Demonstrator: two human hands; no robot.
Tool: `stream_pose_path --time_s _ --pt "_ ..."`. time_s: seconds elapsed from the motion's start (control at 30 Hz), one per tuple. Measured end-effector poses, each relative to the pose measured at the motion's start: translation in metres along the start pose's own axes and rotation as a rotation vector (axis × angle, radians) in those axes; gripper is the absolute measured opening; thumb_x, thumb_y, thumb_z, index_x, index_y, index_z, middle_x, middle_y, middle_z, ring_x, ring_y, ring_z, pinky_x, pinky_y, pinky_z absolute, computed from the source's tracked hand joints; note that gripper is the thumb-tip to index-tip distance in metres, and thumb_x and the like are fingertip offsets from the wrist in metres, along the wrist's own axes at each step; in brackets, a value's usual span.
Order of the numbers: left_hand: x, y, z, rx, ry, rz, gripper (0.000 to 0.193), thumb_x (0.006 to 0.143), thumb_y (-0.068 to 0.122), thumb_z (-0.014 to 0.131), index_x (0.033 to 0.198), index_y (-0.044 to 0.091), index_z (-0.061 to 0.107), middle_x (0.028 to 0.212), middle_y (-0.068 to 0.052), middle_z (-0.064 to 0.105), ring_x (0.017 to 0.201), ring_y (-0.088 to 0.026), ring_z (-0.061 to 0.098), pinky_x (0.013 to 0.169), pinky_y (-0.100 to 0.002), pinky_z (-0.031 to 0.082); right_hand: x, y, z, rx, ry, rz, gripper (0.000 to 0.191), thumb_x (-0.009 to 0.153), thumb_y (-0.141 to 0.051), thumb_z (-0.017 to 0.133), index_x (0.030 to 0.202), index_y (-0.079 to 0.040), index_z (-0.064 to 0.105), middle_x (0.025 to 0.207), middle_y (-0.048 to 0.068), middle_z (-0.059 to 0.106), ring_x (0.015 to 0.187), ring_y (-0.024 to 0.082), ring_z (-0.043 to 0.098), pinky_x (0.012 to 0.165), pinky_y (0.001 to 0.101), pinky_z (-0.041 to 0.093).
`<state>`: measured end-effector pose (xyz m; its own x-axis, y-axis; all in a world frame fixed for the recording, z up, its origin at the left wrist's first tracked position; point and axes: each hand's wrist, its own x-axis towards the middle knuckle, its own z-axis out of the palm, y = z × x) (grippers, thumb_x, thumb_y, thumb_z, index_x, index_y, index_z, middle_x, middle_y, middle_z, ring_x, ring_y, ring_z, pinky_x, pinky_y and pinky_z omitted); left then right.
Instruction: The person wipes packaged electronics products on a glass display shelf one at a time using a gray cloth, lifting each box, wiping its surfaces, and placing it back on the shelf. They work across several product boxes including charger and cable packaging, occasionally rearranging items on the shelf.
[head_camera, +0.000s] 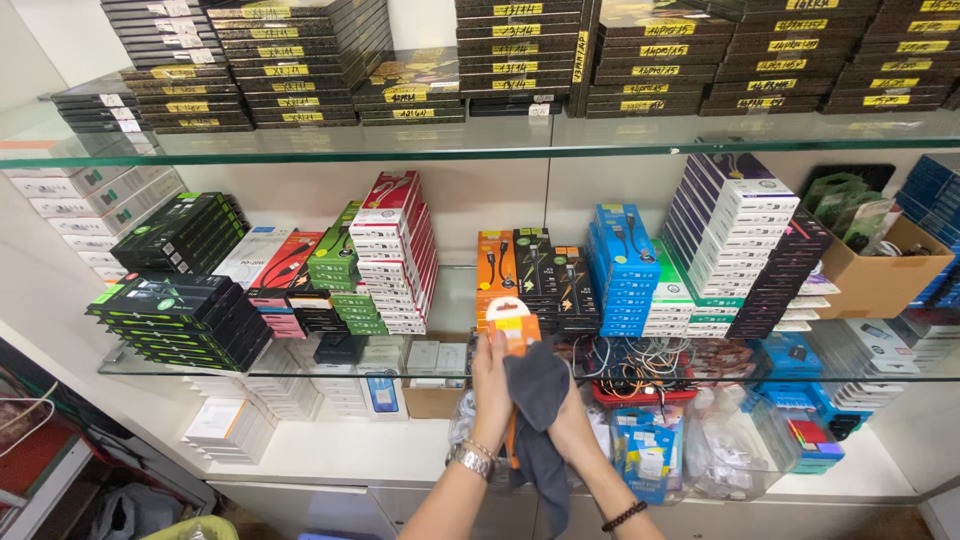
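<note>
Two hands are up in front of the glass shelf (300, 366), both busy with the same small orange box (513, 322) and a dark grey cloth (537, 400). Left hand (491, 385) is wrapped around the box from the left side, fingers closed on it, silver watch (470, 460) on that wrist. Right hand (572, 425) is mostly buried under the cloth, closed on it as far as I can see, with a dark bead bracelet (624, 516) on the wrist. Cloth is bunched against the lower part of the box and hangs down between the wrists.

Box sits right at the front edge of the middle shelf, just below a row of orange and black boxes (537, 280). Blue boxes (623, 270) stand just right of those, red and white ones (400, 250) off to the left. Cardboard box (880, 275) is far right, black flat boxes (290, 60) piled on the top shelf.
</note>
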<state>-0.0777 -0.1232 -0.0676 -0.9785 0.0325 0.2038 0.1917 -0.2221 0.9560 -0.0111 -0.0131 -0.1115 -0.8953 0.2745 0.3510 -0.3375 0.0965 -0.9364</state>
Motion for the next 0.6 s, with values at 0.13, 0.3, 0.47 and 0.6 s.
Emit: stream_pose_path --time_s 0.13,0.3,0.47,0.6 --pt "0.024 0.013 -0.009 -0.218 -0.038 -0.150 0.038 0.103 0.032 0.049 0.125 0.002 0.055 0.100 -0.009 0.068 0.090 -0.019 0.065 0.081 -0.037 0.054 -0.003 -0.002 0.010 -0.051 -0.014 -0.076 0.066 0.081 -0.011 0.076 0.140 -0.003 0.049 0.134 0.009 0.063 0.122 0.015 0.058 0.104 0.0297 0.044" --pt "0.033 0.026 -0.009 0.056 -0.052 0.110 0.039 0.105 0.034 0.048 0.126 0.002 0.057 0.105 -0.012 0.070 0.097 -0.020 0.066 0.088 -0.034 0.052 0.030 -0.005 0.016 -0.028 0.099 0.005 0.055 0.086 -0.013 0.073 0.137 -0.003 0.055 0.130 0.009 0.069 0.119 0.014 0.062 0.103 0.0293 0.046" --pt "0.133 0.063 -0.004 0.324 0.107 0.170 0.038 0.104 0.030 0.050 0.116 -0.003 0.064 0.105 -0.023 0.072 0.098 -0.035 0.069 0.087 -0.044 0.052 0.016 0.014 0.001 0.087 0.076 0.168 0.062 0.076 -0.012 0.083 0.132 -0.003 0.059 0.121 0.010 0.072 0.109 0.016 0.065 0.096 0.0319 0.050" --pt "0.178 0.078 0.010 0.697 0.118 0.321 0.037 0.100 0.027 0.055 0.117 -0.004 0.064 0.104 -0.030 0.070 0.103 -0.050 0.062 0.091 -0.055 0.046 0.013 0.044 -0.024 -0.039 0.256 0.255 0.061 0.078 -0.014 0.080 0.135 -0.004 0.060 0.124 0.008 0.073 0.112 0.016 0.066 0.097 0.0308 0.049"
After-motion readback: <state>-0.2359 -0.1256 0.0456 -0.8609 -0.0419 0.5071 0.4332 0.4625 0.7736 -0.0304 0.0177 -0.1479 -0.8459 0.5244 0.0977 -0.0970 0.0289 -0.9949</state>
